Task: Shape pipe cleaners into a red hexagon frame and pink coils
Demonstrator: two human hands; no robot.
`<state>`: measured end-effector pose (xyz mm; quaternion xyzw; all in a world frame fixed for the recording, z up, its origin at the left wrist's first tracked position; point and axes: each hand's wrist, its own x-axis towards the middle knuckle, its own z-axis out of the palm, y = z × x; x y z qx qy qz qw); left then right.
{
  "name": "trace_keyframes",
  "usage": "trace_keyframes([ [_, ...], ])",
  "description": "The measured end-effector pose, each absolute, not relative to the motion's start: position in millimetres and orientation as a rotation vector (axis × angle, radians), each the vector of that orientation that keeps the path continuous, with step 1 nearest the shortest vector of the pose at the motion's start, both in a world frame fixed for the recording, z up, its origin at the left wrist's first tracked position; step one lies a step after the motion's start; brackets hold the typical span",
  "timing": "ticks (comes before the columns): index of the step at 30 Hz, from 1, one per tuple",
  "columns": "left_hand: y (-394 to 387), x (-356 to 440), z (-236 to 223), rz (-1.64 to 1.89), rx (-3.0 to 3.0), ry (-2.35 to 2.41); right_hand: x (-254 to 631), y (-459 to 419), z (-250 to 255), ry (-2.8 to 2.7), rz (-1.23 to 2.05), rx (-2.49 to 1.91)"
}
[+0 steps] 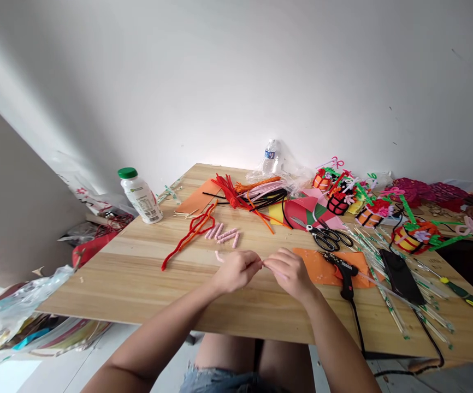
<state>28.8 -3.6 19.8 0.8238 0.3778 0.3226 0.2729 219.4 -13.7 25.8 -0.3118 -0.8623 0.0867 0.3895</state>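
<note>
Both hands meet just above the front part of the wooden table, fingers pinched and fingertips close together. My left hand [240, 270] is closed on a pale pink pipe cleaner [219, 256], whose end sticks out to its left. My right hand [288, 272] is closed too, with a bit of pale pink pipe cleaner showing under its fingers. The stretch between the hands is mostly hidden. Just beyond lie several short coiled pink pipe cleaners [226, 236]. Red and orange pipe cleaners [191, 236] lie loosely twisted to their left.
Right of my hands, a hot glue gun [345, 273] rests on orange sheet [310, 265], near scissors [322, 236], a phone [401, 275], glue sticks [392, 311] and a screwdriver [461, 292]. Small decorated baskets [412, 237] stand behind. A white bottle [140, 196] stands left; pipe-cleaner bundles [256, 191] lie at the back.
</note>
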Motion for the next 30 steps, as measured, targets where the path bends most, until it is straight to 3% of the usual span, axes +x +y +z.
trace_keyframes([
  [2,-2.1,25.3,23.5,0.691,1.996,1.034,218.3,-15.9,26.1,-2.292,-0.038,-0.7],
  [5,-0.4,23.4,23.0,0.668,2.007,1.045,214.2,-17.2,23.5,-2.232,-0.005,-0.74],
  [10,-2.6,29.3,13.0,1.112,2.735,1.099,213.4,-11.2,20.4,-1.771,0.849,-1.158],
  [13,-4.4,31.4,10.2,1.112,3.025,1.021,217.2,-7.4,20.1,-1.548,1.377,-1.231],
  [15,-5.0,31.6,10.7,1.055,3.045,0.988,218.6,-6.5,19.0,-1.49,1.505,-1.231],
  [17,-5.2,31.0,12.9,0.997,2.913,0.968,218.6,-7.1,18.4,-1.551,1.424,-1.21],
  [24,-1.6,16.3,29.7,0.602,1.63,0.857,210.8,-21.1,30.5,-2.018,0.577,-0.656],
  [27,0.7,12.8,31.5,0.444,1.415,0.79,207.4,-25.3,31.3,-1.971,0.599,-0.624],
  [30,2.0,18.5,25.7,0.651,1.683,0.901,208.2,-20.6,26.1,-1.767,0.883,-0.94],
])
